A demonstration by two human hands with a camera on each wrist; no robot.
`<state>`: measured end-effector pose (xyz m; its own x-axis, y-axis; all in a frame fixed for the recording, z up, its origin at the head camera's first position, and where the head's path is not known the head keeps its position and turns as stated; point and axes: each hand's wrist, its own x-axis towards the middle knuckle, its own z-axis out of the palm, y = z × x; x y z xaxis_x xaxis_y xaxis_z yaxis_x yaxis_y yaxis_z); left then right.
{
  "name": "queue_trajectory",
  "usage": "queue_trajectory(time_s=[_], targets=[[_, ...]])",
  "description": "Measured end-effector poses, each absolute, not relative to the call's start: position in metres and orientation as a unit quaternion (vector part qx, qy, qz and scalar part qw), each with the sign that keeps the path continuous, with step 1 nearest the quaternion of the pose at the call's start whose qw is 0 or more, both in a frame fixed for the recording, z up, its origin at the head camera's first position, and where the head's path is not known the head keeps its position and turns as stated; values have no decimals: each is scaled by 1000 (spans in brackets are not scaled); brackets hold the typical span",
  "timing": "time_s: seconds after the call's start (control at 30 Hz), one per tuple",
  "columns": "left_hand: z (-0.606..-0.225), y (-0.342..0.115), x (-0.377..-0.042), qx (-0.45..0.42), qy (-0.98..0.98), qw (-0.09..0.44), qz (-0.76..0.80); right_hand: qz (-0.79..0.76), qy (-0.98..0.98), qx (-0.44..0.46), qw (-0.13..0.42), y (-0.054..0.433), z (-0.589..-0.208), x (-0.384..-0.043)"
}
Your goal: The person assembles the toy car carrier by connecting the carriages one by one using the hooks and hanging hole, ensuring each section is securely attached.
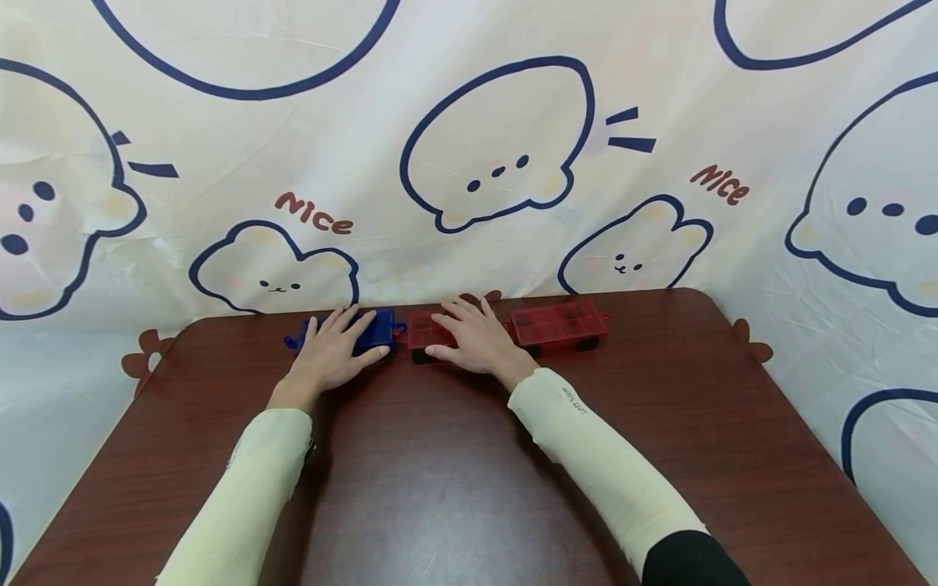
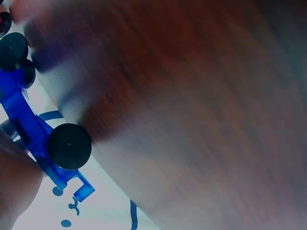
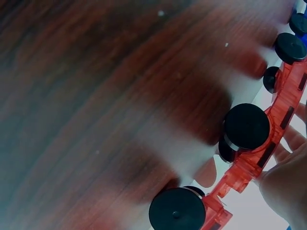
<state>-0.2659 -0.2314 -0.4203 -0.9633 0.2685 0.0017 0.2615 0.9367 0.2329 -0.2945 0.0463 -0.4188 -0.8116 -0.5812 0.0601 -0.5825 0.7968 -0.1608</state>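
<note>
Three toy train cars stand in a row along the table's far edge. My left hand [image 1: 333, 356] rests over the blue car [image 1: 379, 330], fingers spread and nearly straight, thumb at its near side. The left wrist view shows that car's black wheel [image 2: 69, 146] and an end hook [image 2: 85, 191]. My right hand [image 1: 478, 338] lies with spread fingers over the middle red car [image 1: 421, 332], covering its right part. A longer red car [image 1: 560, 324] stands to the right of that hand. The blue and middle red cars meet at a coupling [image 1: 399, 329].
The brown wooden table [image 1: 440, 472] reflects light at its near middle. Behind it hangs a pale cloth [image 1: 469, 260] with cartoon drawings, close to the cars. Both forearms wear pale sleeves [image 1: 601, 456].
</note>
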Motion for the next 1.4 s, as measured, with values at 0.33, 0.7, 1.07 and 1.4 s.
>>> queue_trajectory(time_s=[0.33,0.7,1.07,1.4], targets=[[-421,-231,-268,132,984,22,113,102,-948,302,-14,43,-421,-297],[-419,-233,-267,130,983,27,127,99,-949,299,-13,42,-422,-298],[-418,-232,-266,139,982,17,129,90,-950,299,-10,42,-423,-298],[-420,-237,-267,150,980,10,130,91,-951,296,-19,42,-424,-298]])
